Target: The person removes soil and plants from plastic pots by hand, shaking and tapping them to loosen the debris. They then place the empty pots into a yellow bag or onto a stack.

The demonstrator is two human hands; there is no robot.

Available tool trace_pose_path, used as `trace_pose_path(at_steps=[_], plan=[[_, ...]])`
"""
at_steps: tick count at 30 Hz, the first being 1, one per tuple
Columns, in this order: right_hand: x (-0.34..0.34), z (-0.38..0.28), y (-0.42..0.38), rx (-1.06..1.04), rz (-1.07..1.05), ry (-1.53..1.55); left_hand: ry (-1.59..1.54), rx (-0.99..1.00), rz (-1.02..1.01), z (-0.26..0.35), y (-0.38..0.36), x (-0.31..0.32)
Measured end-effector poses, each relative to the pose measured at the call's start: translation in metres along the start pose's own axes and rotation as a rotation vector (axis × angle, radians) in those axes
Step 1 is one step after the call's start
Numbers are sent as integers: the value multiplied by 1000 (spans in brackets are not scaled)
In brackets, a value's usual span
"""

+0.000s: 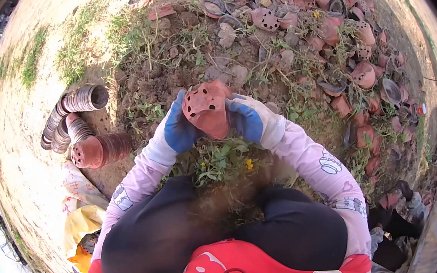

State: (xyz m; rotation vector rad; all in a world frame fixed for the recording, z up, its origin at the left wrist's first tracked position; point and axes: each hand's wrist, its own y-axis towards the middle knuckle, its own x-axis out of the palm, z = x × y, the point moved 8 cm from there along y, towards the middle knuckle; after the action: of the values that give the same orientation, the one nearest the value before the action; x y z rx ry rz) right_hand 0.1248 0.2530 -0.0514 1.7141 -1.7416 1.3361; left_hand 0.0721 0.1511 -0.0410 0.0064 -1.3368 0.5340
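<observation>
A crumpled reddish-brown plastic pot [208, 108] with round holes in its base is held up between my two hands, base towards the camera. My left hand [180, 129], in a blue and white glove, grips its left side. On its right side is my right hand [247, 119], gloved the same way, with its fingers pressed to the pot. Below the pot, green weeds with small yellow flowers [223, 161] lie in front of my crossed legs. The pot's opening is hidden.
Nested pot stacks [102, 150] lie on the ground at the left, near a yellow and white sack [79, 223]. Many loose pots [365, 75] are heaped at the upper right. Soil clods and grass lie ahead. Another person's gloved hand [416, 207] shows at the right edge.
</observation>
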Motion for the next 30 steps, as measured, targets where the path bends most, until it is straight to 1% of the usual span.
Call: trace_pose_path(at_steps=[1, 3, 5, 6, 7, 8, 10, 12, 14, 16, 19, 21, 22, 23, 24, 25, 26, 27, 28, 29, 30], plan=[[-7, 2, 1, 1, 1, 1, 80, -17, 74, -1, -2, 0], [-13, -7, 1, -114, -48, -39, 115, -3, 41, 0, -6, -5], [-8, -22, -2, -351, -32, -513, 55, -5, 58, -6, -10, -12], [-14, -14, 1, -202, 6, -219, 49, 3, 12, -7, -9, -6], [-17, -4, 3, -51, 43, 76, 49, 2, 13, -7, -8, -3], [-17, -5, 4, -52, 45, 78, 54, -9, 14, -7, -7, 0], [-22, -7, 4, -46, 99, -201, 56, -19, 14, -10, -7, 0], [-24, -3, 7, -49, 108, -197, 37, -120, -9, -19, -9, 4], [-28, -1, 8, -51, 118, -190, 66, -118, -35, -20, -12, 12], [-18, -4, 7, -26, -2, 38, 95, -114, -63, -22, -14, 14], [-13, -9, 11, -69, 32, -53, 76, -80, -115, -23, -15, 16], [-2, -10, 4, -79, 46, -45, -94, -71, -85, -21, -10, 21], [5, -12, -2, -53, 48, 40, -93, -73, -85, -21, -6, 9], [7, -12, -5, -27, 51, 125, -2, -4, -107, -15, -2, -12], [4, -9, -5, -26, 54, 128, 41, 29, -117, -9, -1, -17], [7, 0, -5, 61, -42, 157, 83, 63, -125, -3, 0, -22], [12, 8, -6, 147, -137, 184, 973, 190, -70, 8, -1, -25], [15, 8, -8, 148, -136, 183, 1866, 310, 4, 12, -1, -21], [23, 10, -11, 139, -177, 169, 1864, 312, 5, 10, 2, -28], [32, 11, -12, 129, -219, 157, 1377, 271, 4, 6, 5, -46], [42, 5, -11, 61, -218, 162, 894, 225, 3, 1, 8, -66]])
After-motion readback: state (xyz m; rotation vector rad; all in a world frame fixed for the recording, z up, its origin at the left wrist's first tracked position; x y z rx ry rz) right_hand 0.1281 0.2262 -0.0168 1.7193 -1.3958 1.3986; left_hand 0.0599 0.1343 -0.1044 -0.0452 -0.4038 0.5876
